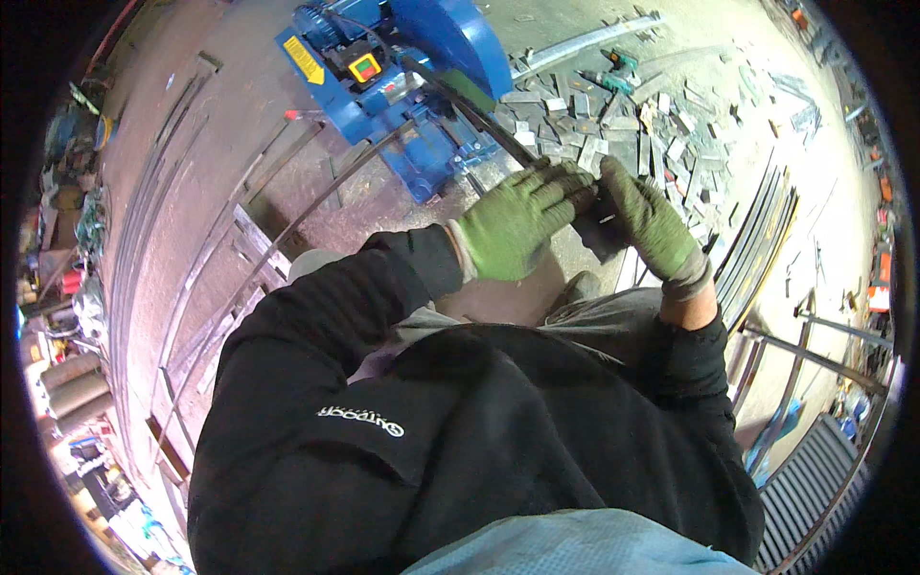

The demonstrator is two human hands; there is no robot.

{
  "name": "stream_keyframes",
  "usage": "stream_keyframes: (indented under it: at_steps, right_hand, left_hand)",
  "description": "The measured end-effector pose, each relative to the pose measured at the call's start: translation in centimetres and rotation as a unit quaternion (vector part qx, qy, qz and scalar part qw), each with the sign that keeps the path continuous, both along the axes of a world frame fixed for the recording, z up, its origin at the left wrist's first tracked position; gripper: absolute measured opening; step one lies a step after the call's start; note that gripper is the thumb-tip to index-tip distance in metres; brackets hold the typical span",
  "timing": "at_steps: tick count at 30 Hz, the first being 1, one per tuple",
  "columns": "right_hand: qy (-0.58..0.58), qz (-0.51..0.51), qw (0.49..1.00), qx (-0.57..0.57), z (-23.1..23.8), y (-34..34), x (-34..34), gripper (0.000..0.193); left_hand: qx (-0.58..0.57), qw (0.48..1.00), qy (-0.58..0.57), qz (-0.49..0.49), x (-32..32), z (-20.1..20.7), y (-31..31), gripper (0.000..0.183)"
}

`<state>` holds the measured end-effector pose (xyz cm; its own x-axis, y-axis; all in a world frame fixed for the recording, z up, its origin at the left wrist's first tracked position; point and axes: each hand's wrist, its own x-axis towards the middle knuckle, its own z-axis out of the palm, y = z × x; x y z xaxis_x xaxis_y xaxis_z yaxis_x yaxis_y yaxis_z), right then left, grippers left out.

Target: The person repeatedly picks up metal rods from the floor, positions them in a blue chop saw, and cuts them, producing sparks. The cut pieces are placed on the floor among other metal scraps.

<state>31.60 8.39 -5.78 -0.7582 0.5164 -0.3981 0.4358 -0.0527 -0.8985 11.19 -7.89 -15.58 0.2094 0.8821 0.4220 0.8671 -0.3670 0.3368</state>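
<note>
Left hand point(513, 228) angles rightward, right hand point(659, 230) up-left, beside a dark piece point(601, 235); both hands' fingers point(554, 190) lie close together; whether they grip, I cannot tell.

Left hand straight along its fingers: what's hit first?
Probably the right hand, close ahead of the left hand; depth is unclear, so the dark piece between them might come first.
</note>
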Motion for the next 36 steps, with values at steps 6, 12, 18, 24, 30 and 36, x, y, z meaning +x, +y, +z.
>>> stream_keyframes:
  at_steps: [6, 12, 18, 24, 30, 36]
  right_hand:
    - [-0.054, -0.074, 0.996, 0.020, -4.0, -4.2, -2.3, 0.069]
    - [-0.143, -0.066, 0.987, 0.018, -7.8, -4.5, -2.0, 0.077]
    - [-0.107, -0.034, 0.989, 0.093, -8.9, -5.0, -1.6, 0.072]
    - [-0.148, -0.024, 0.978, 0.146, -8.6, -5.4, -2.0, 0.061]
    - [-0.148, -0.031, 0.979, 0.134, -9.3, -6.1, -2.1, 0.056]
    - [-0.131, -0.025, 0.984, 0.122, -10.0, -6.0, -1.7, 0.049]
  left_hand:
    - [0.021, 0.999, 0.007, -0.042, -0.9, -2.7, -0.7, 0.077]
    - [-0.085, 0.991, -0.024, -0.105, -2.5, -3.8, -0.4, 0.065]
    - [-0.106, 0.989, 0.057, -0.086, -3.2, -2.8, -1.6, 0.065]
    - [-0.137, 0.986, 0.060, -0.079, -5.7, -2.4, -2.0, 0.076]
    - [-0.161, 0.982, 0.064, -0.074, -5.7, -3.0, -2.3, 0.076]
    - [-0.163, 0.984, 0.038, -0.069, -6.0, -3.3, -2.5, 0.069]
